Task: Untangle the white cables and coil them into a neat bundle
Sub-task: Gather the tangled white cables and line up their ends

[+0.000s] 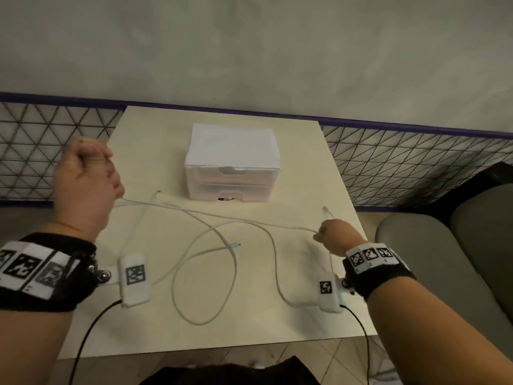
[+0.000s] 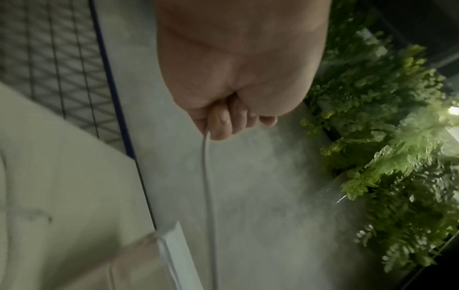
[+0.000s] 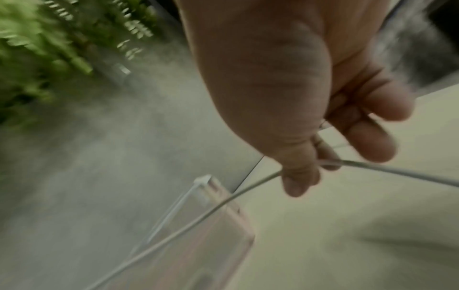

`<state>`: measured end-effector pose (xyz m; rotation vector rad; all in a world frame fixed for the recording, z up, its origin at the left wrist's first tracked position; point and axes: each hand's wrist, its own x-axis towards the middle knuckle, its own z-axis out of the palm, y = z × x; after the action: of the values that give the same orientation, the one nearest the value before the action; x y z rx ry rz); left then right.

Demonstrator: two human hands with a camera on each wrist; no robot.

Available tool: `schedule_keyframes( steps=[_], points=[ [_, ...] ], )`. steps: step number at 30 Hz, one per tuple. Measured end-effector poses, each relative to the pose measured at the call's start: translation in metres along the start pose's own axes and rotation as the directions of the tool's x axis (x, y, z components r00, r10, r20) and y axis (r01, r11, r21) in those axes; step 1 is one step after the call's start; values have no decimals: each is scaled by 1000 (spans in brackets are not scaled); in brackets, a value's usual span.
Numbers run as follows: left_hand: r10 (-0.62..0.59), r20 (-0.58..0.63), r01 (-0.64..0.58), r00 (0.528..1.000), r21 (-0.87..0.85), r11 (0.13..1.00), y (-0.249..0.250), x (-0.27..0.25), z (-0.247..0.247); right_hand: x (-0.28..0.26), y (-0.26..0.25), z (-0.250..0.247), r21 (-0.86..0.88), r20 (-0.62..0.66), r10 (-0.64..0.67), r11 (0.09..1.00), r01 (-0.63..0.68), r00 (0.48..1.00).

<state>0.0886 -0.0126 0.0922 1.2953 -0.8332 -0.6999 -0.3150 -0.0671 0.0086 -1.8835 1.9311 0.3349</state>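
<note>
A pale table [image 1: 291, 168] was seen, with a white drawer box [image 1: 231, 162] set at its far side. White cables [image 1: 205, 245] were draped in loose loops across the tabletop. One strand was held raised in the closed left hand [image 1: 86, 184], and pinched in the right hand [image 1: 337, 236].

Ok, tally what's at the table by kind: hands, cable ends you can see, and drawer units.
Hands: 2, left hand and right hand, both gripping white cable.
Cable ends in view: 3.
Drawer units: 1.
Total: 6.
</note>
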Motion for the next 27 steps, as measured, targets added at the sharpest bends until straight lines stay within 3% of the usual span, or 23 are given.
schedule_keyframes(
  steps=[2,4,7,9,11,12,13,15,17,19,21,24,25,27],
  points=[
    [24,55,-29,998,92,995,-11,0,-8,3,1,-17,54,-20,58,997,-57,998],
    [63,150,-87,987,160,983,-24,-5,-8,4,-5,-41,89,-224,88,994,-70,971],
    [53,213,-83,976,134,988,-32,-14,-4,-4,-16,-84,302,-587,98,948,105,804],
    [64,229,-90,971,103,991,-31,-18,-1,-9,-20,-105,231,-766,-8,930,287,642],
    [79,222,-105,972,104,989,-29,-20,-2,-9,-20,-112,111,-837,-134,908,404,530],
    [82,215,-107,973,104,989,-29,-21,-3,-8,-21,-109,90,-834,-169,897,432,525],
    [86,207,-110,975,104,988,-29,-21,-4,-6,-20,-103,102,-811,-181,893,439,557],
    [97,189,-121,977,122,985,-31,-20,-8,-2,-20,-82,180,-710,-156,903,391,687],
    [110,177,-139,978,164,977,-35,-19,-13,4,-19,-54,206,-528,-146,934,293,836],
    [112,184,-150,977,210,966,-38,-21,-17,7,-20,-25,184,-326,-158,957,226,932],
    [112,202,-161,973,247,955,-40,-24,-20,8,-22,-3,212,-259,-146,956,204,955],
    [115,210,-176,971,301,937,-43,-29,-20,2,-27,17,253,-274,-124,947,196,954],
    [113,205,-172,972,298,939,-44,-30,-20,-1,-28,22,222,-184,-135,959,175,974],
    [107,190,-158,976,278,947,-46,-30,-22,-8,-25,35,50,149,-147,989,141,978]
  ],
)
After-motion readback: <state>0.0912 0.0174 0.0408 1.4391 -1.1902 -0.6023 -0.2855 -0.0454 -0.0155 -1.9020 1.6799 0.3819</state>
